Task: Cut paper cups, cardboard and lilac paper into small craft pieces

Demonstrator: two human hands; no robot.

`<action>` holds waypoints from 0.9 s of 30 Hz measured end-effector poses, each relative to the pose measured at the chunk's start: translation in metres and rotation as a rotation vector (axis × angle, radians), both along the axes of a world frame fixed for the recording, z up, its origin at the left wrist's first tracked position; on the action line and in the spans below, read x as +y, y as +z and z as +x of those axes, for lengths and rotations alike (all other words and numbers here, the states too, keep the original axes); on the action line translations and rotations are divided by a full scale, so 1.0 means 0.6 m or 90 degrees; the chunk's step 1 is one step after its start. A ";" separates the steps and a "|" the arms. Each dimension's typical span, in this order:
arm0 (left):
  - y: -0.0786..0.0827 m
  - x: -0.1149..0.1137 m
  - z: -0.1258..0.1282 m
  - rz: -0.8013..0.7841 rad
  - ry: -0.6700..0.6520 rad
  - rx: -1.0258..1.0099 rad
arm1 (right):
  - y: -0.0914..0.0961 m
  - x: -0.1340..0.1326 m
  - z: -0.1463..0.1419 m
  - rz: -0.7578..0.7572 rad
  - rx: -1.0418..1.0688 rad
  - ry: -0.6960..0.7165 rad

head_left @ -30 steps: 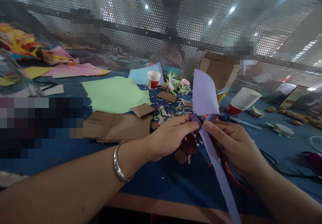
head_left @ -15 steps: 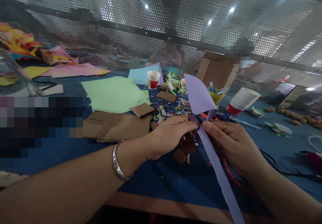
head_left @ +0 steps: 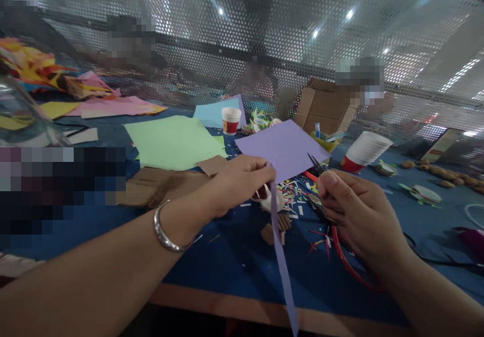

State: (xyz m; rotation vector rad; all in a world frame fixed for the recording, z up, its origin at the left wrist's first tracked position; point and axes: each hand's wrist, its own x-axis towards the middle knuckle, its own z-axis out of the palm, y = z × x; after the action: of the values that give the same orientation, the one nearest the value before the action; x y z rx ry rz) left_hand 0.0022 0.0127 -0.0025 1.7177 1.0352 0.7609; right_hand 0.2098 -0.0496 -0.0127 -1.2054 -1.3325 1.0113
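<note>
Pinching a purple strip [head_left: 280, 256] at frame centre, left hand [head_left: 242, 183] closed thumb to fingers, strip hanging to bottom edge, right hand [head_left: 355, 211] curled around scissors [head_left: 316, 164] right of centre, purple sheet [head_left: 280, 148] just above centre.

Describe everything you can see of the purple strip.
The purple strip is long, narrow and thin, and looks like plain matte paper. The left hand pinches its upper end between thumb and fingers; the right hand is apart from it. It hangs down in a gentle curve, in front of a cardboard scrap and the table's brown edge as seen here. It runs to the bottom of the picture, so its lower tip cannot be made out.
</note>
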 end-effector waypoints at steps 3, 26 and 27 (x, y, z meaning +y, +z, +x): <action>0.001 0.032 -0.027 0.124 0.029 0.218 | 0.002 0.000 0.001 0.029 -0.022 -0.010; -0.009 0.267 -0.007 0.183 0.144 0.536 | 0.019 -0.006 0.004 0.168 -0.342 -0.075; -0.009 0.267 -0.008 0.196 0.148 0.506 | 0.017 -0.004 0.006 0.171 -0.346 -0.074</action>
State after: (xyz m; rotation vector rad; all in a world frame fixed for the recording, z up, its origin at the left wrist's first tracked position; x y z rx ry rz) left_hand -0.0025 0.1729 -0.0079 2.2647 1.7442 0.3715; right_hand 0.2133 -0.0522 -0.0022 -1.3810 -1.7264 0.4087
